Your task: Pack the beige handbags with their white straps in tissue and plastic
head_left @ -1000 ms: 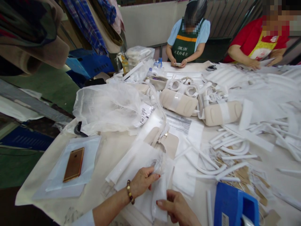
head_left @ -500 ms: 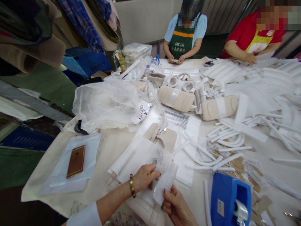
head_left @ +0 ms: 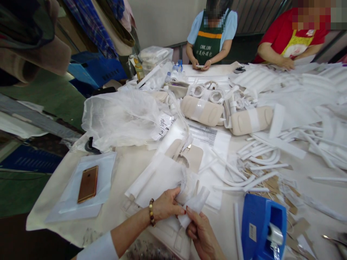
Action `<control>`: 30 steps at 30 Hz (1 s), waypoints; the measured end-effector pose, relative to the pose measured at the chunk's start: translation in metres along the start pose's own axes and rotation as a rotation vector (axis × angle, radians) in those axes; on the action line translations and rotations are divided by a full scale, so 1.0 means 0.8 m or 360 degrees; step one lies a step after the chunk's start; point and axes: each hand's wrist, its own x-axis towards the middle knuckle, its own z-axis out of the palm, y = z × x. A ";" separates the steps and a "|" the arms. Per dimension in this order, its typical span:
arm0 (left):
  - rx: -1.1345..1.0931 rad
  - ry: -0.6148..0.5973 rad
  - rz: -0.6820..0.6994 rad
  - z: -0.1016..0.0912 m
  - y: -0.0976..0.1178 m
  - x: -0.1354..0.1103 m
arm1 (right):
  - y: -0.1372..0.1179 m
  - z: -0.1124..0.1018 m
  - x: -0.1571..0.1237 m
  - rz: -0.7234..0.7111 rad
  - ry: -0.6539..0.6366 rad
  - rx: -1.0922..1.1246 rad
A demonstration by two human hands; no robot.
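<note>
Wrap (head_left: 200,199): part hidden behind right hand (head_left: 200,226)
Left sleeve (head_left: 99,247): cut off by near edge
Dispenser (head_left: 253,220): near end cut off
Sheet (head_left: 223,144): print too small to read
Clothes (head_left: 93,29): tops cut off, far left

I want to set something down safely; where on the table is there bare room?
A bare patch of table lies between the pale sheets under the phone and the white wrapping by the left hand. Another shows between the white tubes and the lone tube at far right. It is crowded around the blue tape dispenser.
</note>
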 end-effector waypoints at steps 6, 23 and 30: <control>0.0111 0.0118 0.0002 0.010 -0.002 0.000 | 0.002 -0.004 -0.001 -0.0079 -0.0026 0.0027; 0.0786 0.0324 0.0138 0.021 -0.009 -0.011 | 0.008 -0.014 -0.002 -0.0117 -0.0176 0.0282; 0.0792 0.0321 0.0131 0.021 -0.022 -0.007 | 0.013 -0.019 0.002 -0.0133 -0.0072 0.0340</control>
